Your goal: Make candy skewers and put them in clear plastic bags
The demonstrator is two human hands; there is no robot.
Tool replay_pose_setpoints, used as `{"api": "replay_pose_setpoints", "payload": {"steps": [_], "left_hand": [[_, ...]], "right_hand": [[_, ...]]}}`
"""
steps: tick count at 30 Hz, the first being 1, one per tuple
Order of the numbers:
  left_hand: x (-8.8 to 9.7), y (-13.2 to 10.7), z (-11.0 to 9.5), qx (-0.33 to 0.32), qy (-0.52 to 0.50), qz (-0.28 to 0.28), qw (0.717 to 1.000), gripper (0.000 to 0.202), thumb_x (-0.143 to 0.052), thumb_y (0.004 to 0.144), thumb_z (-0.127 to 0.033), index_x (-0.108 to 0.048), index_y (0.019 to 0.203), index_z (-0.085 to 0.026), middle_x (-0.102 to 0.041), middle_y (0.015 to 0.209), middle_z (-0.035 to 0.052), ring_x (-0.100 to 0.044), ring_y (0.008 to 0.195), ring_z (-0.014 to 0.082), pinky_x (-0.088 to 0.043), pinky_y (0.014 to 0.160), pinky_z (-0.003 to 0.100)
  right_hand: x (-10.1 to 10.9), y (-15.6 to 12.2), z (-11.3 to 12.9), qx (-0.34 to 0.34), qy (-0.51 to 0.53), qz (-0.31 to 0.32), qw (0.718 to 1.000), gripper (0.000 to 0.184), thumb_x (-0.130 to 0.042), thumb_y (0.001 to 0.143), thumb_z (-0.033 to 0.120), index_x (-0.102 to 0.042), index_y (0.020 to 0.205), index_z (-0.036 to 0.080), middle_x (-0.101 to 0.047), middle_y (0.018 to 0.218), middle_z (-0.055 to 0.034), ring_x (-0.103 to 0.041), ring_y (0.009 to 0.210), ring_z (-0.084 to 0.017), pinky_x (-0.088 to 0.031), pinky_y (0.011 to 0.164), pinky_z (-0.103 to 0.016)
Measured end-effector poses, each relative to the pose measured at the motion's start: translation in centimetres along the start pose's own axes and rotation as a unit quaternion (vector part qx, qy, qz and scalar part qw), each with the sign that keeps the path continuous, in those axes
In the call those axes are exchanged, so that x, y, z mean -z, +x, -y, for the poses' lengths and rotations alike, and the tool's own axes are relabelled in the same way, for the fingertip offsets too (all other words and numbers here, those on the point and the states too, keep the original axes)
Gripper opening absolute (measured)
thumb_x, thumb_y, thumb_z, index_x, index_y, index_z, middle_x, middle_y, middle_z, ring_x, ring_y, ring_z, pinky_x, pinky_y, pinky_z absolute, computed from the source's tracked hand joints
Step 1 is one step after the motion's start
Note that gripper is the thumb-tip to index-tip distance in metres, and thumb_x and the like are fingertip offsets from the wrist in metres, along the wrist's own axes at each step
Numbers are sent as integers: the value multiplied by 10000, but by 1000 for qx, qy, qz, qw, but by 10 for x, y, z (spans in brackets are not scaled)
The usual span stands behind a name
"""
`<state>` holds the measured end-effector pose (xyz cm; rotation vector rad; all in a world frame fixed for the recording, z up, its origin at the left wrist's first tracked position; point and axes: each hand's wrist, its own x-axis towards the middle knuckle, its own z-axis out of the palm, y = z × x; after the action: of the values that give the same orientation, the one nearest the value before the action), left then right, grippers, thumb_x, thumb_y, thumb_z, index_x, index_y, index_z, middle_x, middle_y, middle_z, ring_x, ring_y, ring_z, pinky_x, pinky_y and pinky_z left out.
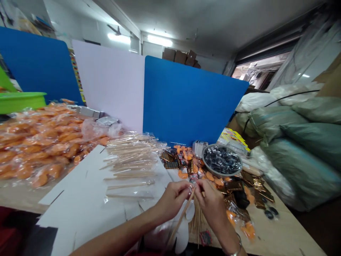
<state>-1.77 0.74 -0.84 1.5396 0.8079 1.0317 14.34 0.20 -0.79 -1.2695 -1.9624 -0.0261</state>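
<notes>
My left hand (173, 201) and my right hand (211, 202) meet low in the middle of the view, both pinched on the top of a thin wooden stick (181, 220) that slants down toward me. A small clear wrapper seems to sit at the stick's upper end between my fingertips. A bundle of loose sticks (197, 220) lies just under my right hand. Bagged sticks (130, 160) are piled to the left of my hands on white cardboard (87, 199).
A grey bowl of dark wrapped pieces (222, 160) stands behind my right hand, among scattered gold and orange packets (237, 185). A heap of orange bagged snacks (39, 142) fills the left. Blue (191, 99) and white dividers stand behind. Big sacks (298, 149) are stacked at right.
</notes>
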Motion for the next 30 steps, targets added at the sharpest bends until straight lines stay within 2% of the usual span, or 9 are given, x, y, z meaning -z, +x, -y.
{"api": "replay_pose_setpoints", "payload": {"steps": [5,8,10,12,15,17,21,26,30], "left_hand": [[-5,10,-4,32,-104,-7,994,201,-550,816,-267,-690,873,-136,-645,738,29,-583,694,152,-458,662,244],[-7,11,-6,34,-99,-21,994,210,-553,812,-296,-647,742,-121,-599,610,9,-541,577,125,-423,586,224],[-7,10,-6,42,-82,-35,995,259,-539,823,-332,-597,675,-128,-558,530,-6,-503,509,111,-391,543,218],[-7,8,-6,54,-67,-50,995,275,-517,832,-360,-572,677,-139,-540,491,-15,-496,483,112,-376,523,216],[-3,6,-7,62,-46,-71,994,264,-503,832,-370,-579,723,-142,-562,499,-10,-512,489,116,-383,528,214],[0,6,-7,66,-36,-79,994,265,-510,827,-371,-584,724,-139,-576,512,-2,-517,494,117,-390,532,214],[-3,7,-6,62,-30,-60,996,292,-514,840,-387,-619,766,-125,-577,533,4,-521,511,122,-401,537,217],[-9,4,-1,28,-11,-28,999,302,-479,883,-372,-655,939,-133,-555,579,-9,-513,546,120,-426,571,224],[-8,2,3,8,46,-18,999,303,-452,902,-354,-660,861,-138,-546,604,-2,-509,569,121,-429,576,220]], "right_hand": [[5,0,4,-26,22,-16,999,134,-425,926,209,-551,882,191,-624,768,-22,-613,661,-154,-468,623,-262],[3,0,10,18,21,-8,1000,143,-400,928,190,-539,898,185,-630,980,-91,-621,903,-190,-492,749,-298],[3,2,1,35,5,-13,999,155,-380,930,189,-533,909,182,-593,1117,-130,-578,1041,-212,-484,829,-335],[8,5,-21,-10,-48,-61,997,178,-364,935,220,-534,904,179,-602,1074,-143,-588,985,-225,-491,789,-355],[26,5,-58,-133,-148,-149,969,225,-390,925,302,-561,883,163,-621,890,-135,-594,786,-242,-486,648,-358],[36,1,-64,-145,-121,-140,972,222,-418,925,309,-584,910,162,-626,883,-121,-595,789,-239,-487,685,-366],[34,-8,-22,5,5,-51,999,164,-475,916,238,-615,984,184,-617,1009,-101,-586,954,-218,-475,833,-351],[17,-6,15,35,-30,-7,999,191,-449,923,175,-620,1008,186,-642,939,-77,-598,874,-209,-466,787,-340],[7,-5,21,41,-95,-6,995,195,-439,906,147,-619,841,179,-620,779,-56,-574,748,-204,-425,706,-328]]}}
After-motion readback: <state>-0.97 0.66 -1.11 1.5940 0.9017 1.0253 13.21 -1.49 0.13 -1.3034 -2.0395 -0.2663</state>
